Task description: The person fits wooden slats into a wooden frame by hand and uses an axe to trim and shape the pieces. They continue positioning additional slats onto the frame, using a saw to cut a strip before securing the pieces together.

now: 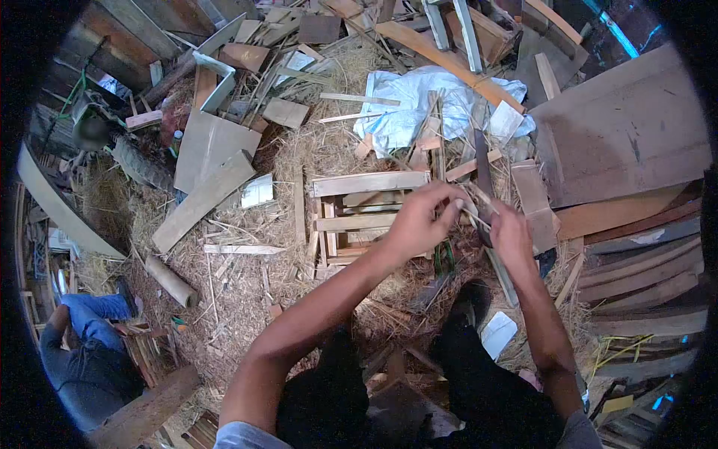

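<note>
Over the straw-strewn floor point(232, 299): two bare hands meet right of the middle, above the wearer's dark-clad knees.
Left hand point(428, 218): reaches in from the near edge, its thumb and fingertips pinched together on a thin wooden strip point(481, 196).
Right hand point(511, 230): fingers curled closed on the same strip, close to the left fingertips; the strip slants between the two hands.
Slatted wooden frame point(357, 224): lies just beside the left hand, toward the floor's middle, its pale crosspieces running left to right.
Long dark bar point(483, 166): lies just beyond the hands, partly hidden by them; its exact kind is unclear.
White plastic sack point(407, 88): crumpled toward the floor's far edge, with wood scraps and an orange-brown plank point(441, 60) across it.
Right edge: a large flat board point(624, 127) lies at the far right corner, and curved planks point(643, 280) are stacked nearer.
Left side: a long pale plank point(203, 202) lies slantwise among offcuts, with a short round log point(170, 280) nearer.
Near left corner: another person point(93, 337) in blue trousers, beside a thick timber point(146, 411).
Near edge: a dark shoe point(471, 301) and a white scrap point(498, 334) to its right.
</note>
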A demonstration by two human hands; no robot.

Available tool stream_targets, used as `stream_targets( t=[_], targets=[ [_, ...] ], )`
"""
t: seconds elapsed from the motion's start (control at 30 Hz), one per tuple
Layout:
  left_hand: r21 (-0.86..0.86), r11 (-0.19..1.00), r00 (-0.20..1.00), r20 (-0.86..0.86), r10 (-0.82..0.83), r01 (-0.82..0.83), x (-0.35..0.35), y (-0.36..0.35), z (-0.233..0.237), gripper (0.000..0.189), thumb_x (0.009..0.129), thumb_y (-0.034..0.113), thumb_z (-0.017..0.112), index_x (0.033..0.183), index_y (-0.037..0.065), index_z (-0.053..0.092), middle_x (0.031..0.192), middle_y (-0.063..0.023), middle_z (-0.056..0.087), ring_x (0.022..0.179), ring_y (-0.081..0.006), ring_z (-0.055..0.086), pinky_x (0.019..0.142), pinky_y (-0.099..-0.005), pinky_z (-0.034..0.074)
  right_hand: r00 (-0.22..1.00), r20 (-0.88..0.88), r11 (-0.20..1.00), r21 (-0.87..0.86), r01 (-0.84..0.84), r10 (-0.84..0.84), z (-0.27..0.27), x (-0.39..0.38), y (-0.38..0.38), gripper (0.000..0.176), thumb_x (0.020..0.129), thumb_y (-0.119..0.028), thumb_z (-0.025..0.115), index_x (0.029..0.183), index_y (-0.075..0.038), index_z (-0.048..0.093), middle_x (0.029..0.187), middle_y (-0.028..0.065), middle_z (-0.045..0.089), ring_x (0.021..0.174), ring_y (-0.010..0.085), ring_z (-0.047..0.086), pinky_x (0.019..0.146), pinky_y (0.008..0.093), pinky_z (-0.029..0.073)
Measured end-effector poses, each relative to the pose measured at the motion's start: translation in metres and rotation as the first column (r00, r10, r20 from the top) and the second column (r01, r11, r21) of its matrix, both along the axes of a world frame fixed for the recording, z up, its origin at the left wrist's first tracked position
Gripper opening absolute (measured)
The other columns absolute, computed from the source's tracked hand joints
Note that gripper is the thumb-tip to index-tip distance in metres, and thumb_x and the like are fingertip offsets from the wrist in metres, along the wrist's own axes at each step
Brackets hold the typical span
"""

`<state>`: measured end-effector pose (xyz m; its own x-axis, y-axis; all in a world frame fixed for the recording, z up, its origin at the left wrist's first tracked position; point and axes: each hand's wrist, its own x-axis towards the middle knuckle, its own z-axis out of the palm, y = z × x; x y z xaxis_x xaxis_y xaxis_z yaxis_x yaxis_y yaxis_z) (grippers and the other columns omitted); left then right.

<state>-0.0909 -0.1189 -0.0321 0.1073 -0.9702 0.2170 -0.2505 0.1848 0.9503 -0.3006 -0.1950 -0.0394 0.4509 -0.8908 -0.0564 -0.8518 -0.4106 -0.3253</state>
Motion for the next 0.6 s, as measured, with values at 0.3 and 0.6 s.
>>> stream_targets(
  t=[0.3, 0.6],
  targets=[
    [0.095, 0.986, 0.968, -0.202, 0.151, -0.134, 0.041, 0.017, 0.024, 0.025, 0.091, 0.004, 0.064, 0.115, 0.001, 0.061, 0.104, -0.0076, 0.067, 0.093, -0.0129, 0.064, 0.080, -0.0274, 0.054, 0.838, 0.467, 0.951, -0.016, -0.310, 0.281, 0.048, 0.067, 0.024, 0.037, 0.092, -0.010, 0.058, 0.127, 0.001, 0.056, 0.106, 0.0226, 0.064, 0.095, 0.0365, 0.064, 0.080, 0.0395, 0.051],
    [0.285, 0.850, 0.874, -0.073, 0.480, -0.443, 0.107, 0.107, 0.022, 0.019, 0.091, 0.005, 0.065, 0.109, -0.001, 0.064, 0.099, -0.0068, 0.067, 0.087, -0.0123, 0.064, 0.075, -0.0260, 0.052, 0.742, 0.625, 0.890, 0.160, -0.426, 0.242, 0.030, 0.049, 0.035, 0.028, 0.088, -0.009, 0.066, 0.114, 0.000, 0.063, 0.108, 0.0164, 0.065, 0.098, 0.0301, 0.064, 0.084, 0.0365, 0.050]
  ],
)
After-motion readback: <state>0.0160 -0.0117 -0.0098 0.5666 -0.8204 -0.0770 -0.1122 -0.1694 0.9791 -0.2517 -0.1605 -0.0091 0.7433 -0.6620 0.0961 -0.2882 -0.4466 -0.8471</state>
